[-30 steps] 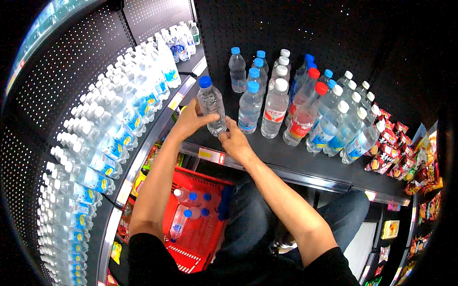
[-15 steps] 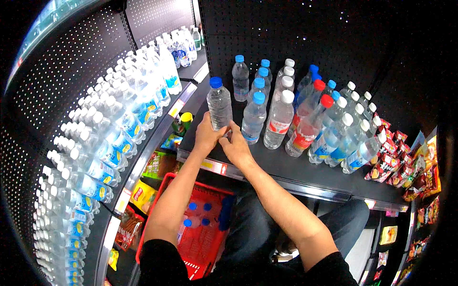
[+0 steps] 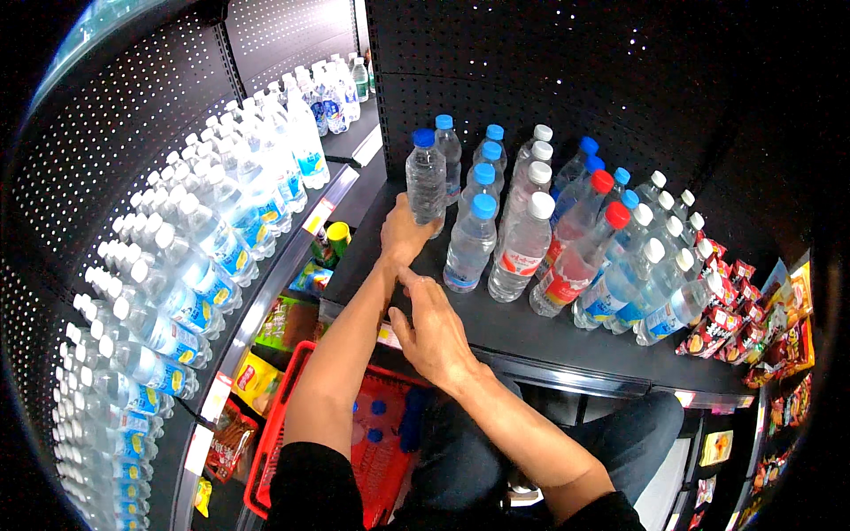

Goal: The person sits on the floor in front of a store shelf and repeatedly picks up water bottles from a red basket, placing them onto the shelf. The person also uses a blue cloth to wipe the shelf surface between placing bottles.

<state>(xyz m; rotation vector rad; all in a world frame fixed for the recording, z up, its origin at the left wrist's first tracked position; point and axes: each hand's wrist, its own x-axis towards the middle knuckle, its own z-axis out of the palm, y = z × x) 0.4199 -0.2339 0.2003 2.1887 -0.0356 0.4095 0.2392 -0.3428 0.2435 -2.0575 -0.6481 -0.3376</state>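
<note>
A clear water bottle (image 3: pixel 427 188) with a dark blue cap stands upright in my left hand (image 3: pixel 407 232), whose fingers close round its lower part at the left end of the black shelf (image 3: pixel 460 314). Just in front of a light-blue-capped bottle (image 3: pixel 445 155), it partly covers that one. My right hand (image 3: pixel 434 329) is lower, by my left wrist, with its thumb apart from the fingers and nothing in it. To the right of the held bottle is a row of light-blue-capped bottles (image 3: pixel 470 248), then a row of white-capped bottles (image 3: pixel 518 257).
Red-capped bottles (image 3: pixel 567 274) and more white-capped bottles (image 3: pixel 668 310) fill the shelf's right part, beside red snack packets (image 3: pixel 699 329). Dense rows of water bottles (image 3: pixel 212 239) line the left shelf. A red basket (image 3: pixel 301 363) with blue-capped bottles stands below, by my legs.
My left hand has carried the bottle farther back and slightly right on the shelf. My right hand has let go of its base and drawn back toward me.
</note>
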